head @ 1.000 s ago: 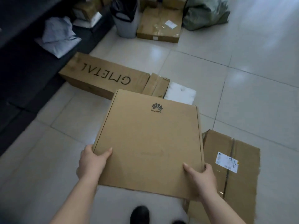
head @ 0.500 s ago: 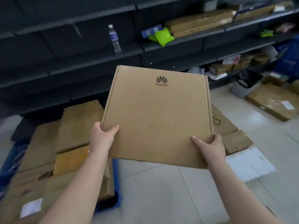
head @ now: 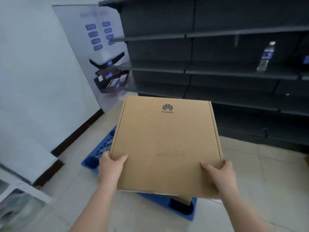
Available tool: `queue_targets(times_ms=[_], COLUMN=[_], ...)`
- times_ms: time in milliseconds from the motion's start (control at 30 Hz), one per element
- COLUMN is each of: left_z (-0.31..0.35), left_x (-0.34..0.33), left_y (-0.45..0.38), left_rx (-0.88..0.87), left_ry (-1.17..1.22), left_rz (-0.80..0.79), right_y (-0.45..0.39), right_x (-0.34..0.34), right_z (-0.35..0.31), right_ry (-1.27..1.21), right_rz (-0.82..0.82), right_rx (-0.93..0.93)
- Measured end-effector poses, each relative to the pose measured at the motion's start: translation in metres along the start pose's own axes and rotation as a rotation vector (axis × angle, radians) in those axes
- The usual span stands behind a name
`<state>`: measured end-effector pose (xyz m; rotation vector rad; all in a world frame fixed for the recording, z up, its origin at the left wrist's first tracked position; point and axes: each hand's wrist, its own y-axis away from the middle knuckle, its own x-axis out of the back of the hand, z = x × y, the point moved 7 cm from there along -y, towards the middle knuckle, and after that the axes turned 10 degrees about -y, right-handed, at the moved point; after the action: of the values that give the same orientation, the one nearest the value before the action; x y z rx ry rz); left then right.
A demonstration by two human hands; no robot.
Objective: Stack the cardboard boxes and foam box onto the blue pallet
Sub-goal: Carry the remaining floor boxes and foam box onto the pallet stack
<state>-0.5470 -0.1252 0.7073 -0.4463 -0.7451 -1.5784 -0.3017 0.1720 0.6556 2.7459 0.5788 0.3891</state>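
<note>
Cardboard box [head: 165,146], flat, with a printed logo on top, is held in the air over the blue pallet [head: 100,151]. Left hand [head: 112,166] clasps the near-left corner and right hand [head: 217,174] the near-right corner, thumbs on top, fingers hidden beneath; judged a two-corner hold to keep the wide lid level for setting down. Pallet lies on a pale tiled floor [head: 250,190], mostly hidden under the box; a brown edge of another box [head: 184,200] shows below. Beyond stand dark shelves [head: 234,71], mostly bare, with a water bottle [head: 265,56] upright on one. White wall [head: 36,81] at left.
</note>
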Motion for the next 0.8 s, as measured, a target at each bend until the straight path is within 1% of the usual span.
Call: queue_targets(times_ms=[100, 167, 233, 333, 433, 567, 667, 800], left_z=[-0.047, -0.069, -0.083, -0.097, -0.11, -0.125, -0.126, -0.119], left_x=[0.053, 0.079, 0.096, 0.103, 0.096, 0.073, 0.051, 0.007], left_y=[-0.066, -0.105, -0.141, -0.191, -0.242, -0.316, -0.375, -0.453], left_rx=[0.052, 0.072, 0.074, 0.084, 0.106, 0.18, 0.233, 0.201], left_ry=[-0.048, -0.095, -0.13, -0.153, -0.171, -0.25, -0.289, -0.33], left_rz=[0.035, 0.057, 0.063, 0.031, -0.006, -0.02, -0.04, -0.109], right_y=[0.017, 0.025, 0.028, 0.025, 0.005, -0.04, -0.077, -0.122], right_x=[-0.101, -0.153, -0.192, -0.239, -0.286, -0.35, -0.391, -0.436], right_z=[0.005, 0.008, 0.012, 0.019, 0.027, 0.037, 0.045, 0.06], right_ry=[0.021, 0.026, 0.042, 0.075, 0.094, 0.135, 0.193, 0.212], right_rz=[-0.078, -0.098, -0.097, -0.106, -0.12, -0.139, -0.124, -0.093], right_rx=[-0.038, -0.053, -0.077, -0.131, -0.186, -0.263, -0.333, -0.381])
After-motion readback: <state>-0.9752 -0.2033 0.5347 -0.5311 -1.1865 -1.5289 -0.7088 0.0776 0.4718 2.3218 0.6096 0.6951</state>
